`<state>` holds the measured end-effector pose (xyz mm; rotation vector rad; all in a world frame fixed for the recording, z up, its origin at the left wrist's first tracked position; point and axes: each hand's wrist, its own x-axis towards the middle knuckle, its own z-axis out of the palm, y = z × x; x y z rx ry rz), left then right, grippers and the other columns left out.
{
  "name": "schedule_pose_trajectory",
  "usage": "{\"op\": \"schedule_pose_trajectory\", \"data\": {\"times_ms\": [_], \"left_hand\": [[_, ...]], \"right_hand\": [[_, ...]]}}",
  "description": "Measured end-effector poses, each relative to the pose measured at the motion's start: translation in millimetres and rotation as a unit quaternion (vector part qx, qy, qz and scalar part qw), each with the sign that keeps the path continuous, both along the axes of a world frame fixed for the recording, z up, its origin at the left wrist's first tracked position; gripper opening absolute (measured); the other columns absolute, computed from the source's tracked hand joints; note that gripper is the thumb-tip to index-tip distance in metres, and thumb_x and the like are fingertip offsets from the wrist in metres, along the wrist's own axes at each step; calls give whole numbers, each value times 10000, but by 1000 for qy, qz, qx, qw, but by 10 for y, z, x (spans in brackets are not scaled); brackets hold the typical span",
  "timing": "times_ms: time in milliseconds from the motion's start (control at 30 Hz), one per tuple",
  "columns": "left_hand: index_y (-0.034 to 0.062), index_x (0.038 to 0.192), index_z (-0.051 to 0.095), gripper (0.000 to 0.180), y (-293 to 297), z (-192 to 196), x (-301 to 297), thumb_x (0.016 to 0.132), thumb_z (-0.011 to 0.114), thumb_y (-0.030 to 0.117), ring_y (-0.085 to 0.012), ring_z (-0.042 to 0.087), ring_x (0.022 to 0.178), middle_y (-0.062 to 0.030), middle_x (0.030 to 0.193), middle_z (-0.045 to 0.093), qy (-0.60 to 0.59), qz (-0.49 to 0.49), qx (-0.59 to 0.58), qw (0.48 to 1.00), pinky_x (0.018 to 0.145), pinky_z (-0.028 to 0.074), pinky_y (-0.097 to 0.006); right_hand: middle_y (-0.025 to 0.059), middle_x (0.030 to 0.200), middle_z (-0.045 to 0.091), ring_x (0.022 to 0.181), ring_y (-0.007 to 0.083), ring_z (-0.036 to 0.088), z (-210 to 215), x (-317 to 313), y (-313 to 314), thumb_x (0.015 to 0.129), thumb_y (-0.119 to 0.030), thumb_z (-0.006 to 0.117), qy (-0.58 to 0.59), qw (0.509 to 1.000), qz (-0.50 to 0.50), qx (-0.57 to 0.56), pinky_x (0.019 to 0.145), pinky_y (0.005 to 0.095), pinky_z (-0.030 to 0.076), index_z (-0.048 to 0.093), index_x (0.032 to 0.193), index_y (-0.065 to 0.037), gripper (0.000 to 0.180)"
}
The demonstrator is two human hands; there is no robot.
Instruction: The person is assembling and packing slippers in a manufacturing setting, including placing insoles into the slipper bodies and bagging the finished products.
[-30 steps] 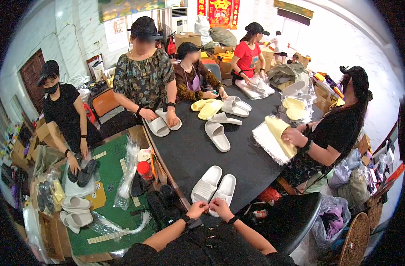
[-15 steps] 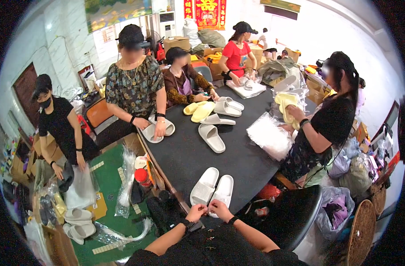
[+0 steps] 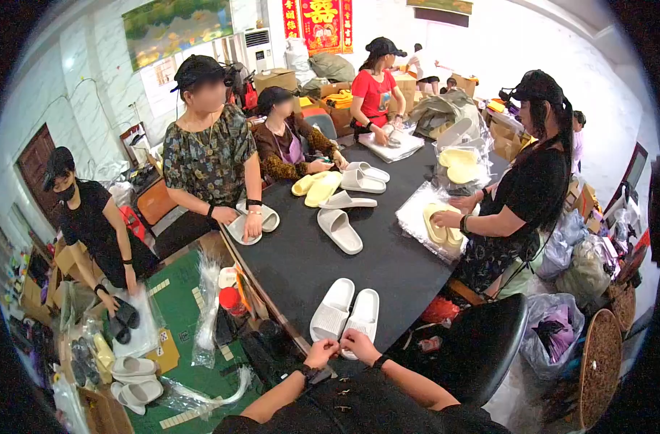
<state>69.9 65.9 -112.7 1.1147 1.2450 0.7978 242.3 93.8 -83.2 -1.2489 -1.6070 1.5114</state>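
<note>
A pair of pale grey slide slippers lies side by side at the near edge of the dark table, toes pointing away from me. My left hand (image 3: 320, 354) is closed in a pinch just below the heel of the left slipper (image 3: 333, 309). Over the heel end of the right slipper (image 3: 364, 312), my right hand (image 3: 360, 345) is also pinched, its fingertips close to those of the left. Anything between the fingertips is too small to make out. Both slippers rest flat on the table.
More grey slippers (image 3: 340, 231) and a yellow pair (image 3: 323, 188) lie mid-table. Co-workers stand around it; one handles yellow slippers (image 3: 437, 223) over clear bags (image 3: 415, 210). At left, a green table (image 3: 182, 318) holds bagged items and a red-lidded jar (image 3: 231, 300). A black chair (image 3: 482, 354) stands at right.
My hands stay almost in place, still pinched. The co-worker at right has brought yellow slippers down onto the clear bags. At far left, a person has set dark slippers over a clear bag.
</note>
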Motion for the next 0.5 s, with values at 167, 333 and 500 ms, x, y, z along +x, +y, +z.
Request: {"op": "schedule_pose_trajectory", "data": {"times_ms": [167, 333, 500], "left_hand": [[-6, 942, 619, 169, 1, -1, -7, 888, 590, 152, -94, 566, 693, -18, 795, 629, -3, 3, -8, 1000, 668, 468, -245], [-10, 946, 612, 172, -5, 67, 33, 890, 588, 151, -95, 566, 691, -24, 795, 629, -8, 14, 0, 1000, 657, 469, -247], [-7, 924, 602, 123, -15, 41, 40, 893, 575, 110, -105, 584, 693, -38, 806, 633, -48, 28, -8, 998, 646, 483, -242]], "right_hand": [[44, 731, 591, 672, 115, 570, -108, 27, 60, 859, -84, 560, -3, 1000, -10, 8, 619, 264, 476, 548, 846, -1, 84], [47, 734, 592, 667, 111, 568, -288, -14, 65, 859, -79, 558, -3, 999, 41, 2, 614, 258, 476, 550, 842, -2, 79], [47, 742, 596, 680, 111, 570, -192, 47, 64, 862, -79, 554, -10, 999, 26, 22, 628, 257, 476, 546, 850, 3, 84]]}}
